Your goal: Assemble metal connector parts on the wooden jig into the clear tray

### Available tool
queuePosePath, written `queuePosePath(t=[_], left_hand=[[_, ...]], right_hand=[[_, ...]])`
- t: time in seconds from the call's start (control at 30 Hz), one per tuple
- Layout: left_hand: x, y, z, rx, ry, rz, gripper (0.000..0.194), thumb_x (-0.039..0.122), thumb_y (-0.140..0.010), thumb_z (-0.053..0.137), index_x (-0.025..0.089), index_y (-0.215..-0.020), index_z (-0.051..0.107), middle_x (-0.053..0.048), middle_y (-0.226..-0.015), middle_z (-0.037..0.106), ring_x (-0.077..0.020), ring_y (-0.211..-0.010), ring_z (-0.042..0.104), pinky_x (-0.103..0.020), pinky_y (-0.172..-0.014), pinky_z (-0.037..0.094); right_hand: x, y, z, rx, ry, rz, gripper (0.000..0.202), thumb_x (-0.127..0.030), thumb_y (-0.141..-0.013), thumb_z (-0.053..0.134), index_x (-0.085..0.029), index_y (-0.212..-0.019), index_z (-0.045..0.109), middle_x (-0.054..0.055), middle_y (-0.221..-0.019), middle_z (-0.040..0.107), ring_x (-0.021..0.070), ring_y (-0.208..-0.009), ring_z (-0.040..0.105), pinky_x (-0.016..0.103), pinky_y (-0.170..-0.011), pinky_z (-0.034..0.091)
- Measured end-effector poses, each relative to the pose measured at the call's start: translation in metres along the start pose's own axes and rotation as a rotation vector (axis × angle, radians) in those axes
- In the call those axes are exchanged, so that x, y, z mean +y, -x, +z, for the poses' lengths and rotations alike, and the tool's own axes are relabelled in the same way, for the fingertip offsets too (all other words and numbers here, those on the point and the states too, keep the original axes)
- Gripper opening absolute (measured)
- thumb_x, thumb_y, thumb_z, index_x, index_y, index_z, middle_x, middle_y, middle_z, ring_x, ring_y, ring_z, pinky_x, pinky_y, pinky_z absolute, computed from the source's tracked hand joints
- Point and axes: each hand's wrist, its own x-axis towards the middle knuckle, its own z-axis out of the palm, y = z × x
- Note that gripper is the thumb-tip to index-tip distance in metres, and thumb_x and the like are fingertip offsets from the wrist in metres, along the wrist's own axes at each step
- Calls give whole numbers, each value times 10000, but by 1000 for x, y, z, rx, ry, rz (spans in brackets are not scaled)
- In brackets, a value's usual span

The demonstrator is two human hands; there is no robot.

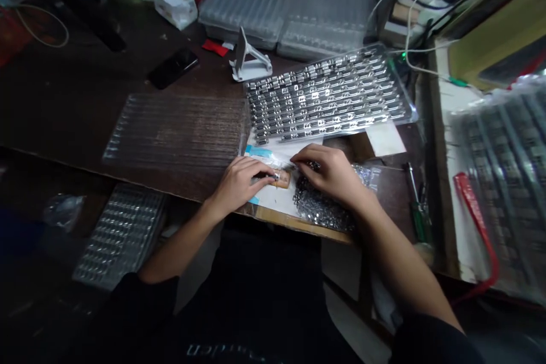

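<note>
At the desk's front edge my left hand [242, 183] pinches a small metal connector [275, 177] over a tan block [282, 178]. My right hand [327, 170] is closed, its fingertips together above a pile of small metal parts [324, 205]; whatever it grips is too small to name. The pile lies on a clear plastic bag at the front right. Behind both hands, a clear tray [328, 96] holds rows of metal connectors. An unfilled clear ribbed tray [177, 131] lies to the left of it.
A black phone [173, 68] and a white stand [249, 62] lie further back, before stacked clear trays [285, 0]. A green-handled screwdriver [418, 210] is on the right, near a red strap [478, 222]. More filled trays [121, 233] sit lower left. Cables run at the back right.
</note>
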Motion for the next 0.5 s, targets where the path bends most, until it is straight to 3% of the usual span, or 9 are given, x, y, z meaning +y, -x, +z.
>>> queuePosePath(t=[0.17, 0.33, 0.5], left_hand=[[6, -1, 1, 25, 36, 5, 83, 327, -947, 647, 289, -931, 719, -23, -959, 774, -218, -921, 711, -402, -873, 547], [6, -2, 2, 49, 90, 31, 50, 267, -920, 688, 243, -889, 719, -31, -927, 776, -204, -881, 713, -359, -834, 549], [2, 3, 0, 304, 82, -133, 55, 266, -916, 689, 214, -912, 705, -28, -936, 774, -196, -910, 715, -335, -866, 537]], right_hand=[[-1, 1, 7, -83, 39, 34, 218, -139, -906, 558, -164, -986, 760, 84, -978, 759, 204, -884, 701, 314, -808, 528], [-10, 0, 15, -156, 218, 43, 223, -137, -928, 541, -146, -1001, 752, 118, -984, 745, 233, -890, 680, 329, -777, 500], [-12, -1, 24, -162, 140, -36, 220, -111, -950, 528, -126, -1025, 734, 114, -981, 734, 205, -875, 666, 304, -785, 496]])
